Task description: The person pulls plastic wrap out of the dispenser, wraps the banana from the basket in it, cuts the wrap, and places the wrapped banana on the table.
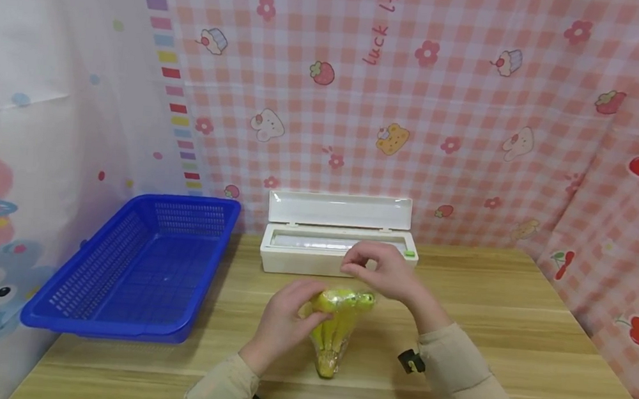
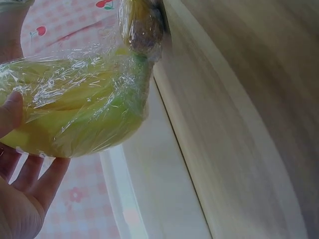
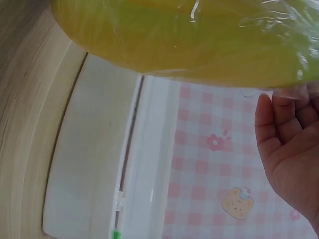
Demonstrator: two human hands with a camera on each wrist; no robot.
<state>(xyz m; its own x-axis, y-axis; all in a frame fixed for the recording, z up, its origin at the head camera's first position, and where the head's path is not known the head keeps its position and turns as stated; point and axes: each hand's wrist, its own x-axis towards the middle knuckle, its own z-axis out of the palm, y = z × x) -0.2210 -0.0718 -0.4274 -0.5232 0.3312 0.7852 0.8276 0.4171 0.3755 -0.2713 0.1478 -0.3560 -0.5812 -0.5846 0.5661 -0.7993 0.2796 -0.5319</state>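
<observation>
A bunch of bananas (image 1: 336, 329) wrapped in clear cling film (image 2: 75, 84) stands over the table, its stem end down towards the wood. My left hand (image 1: 288, 315) grips the bunch from the left side, with the thumb (image 2: 11, 113) on the near face and the fingers beneath in the left wrist view. Just above the bunch's upper right side is my right hand (image 1: 379, 268). Its fingers (image 3: 286, 117) are curled at the film's edge and pinch the film; their tips are partly hidden behind it.
Behind the hands stands a white cling film dispenser (image 1: 296, 261) with its lid (image 1: 341, 211) raised and a green slider (image 1: 409, 254) at its right end. A blue plastic basket (image 1: 186, 315) sits on the wooden table (image 1: 502, 345) to the left. A checked cloth (image 1: 466, 111) hangs behind.
</observation>
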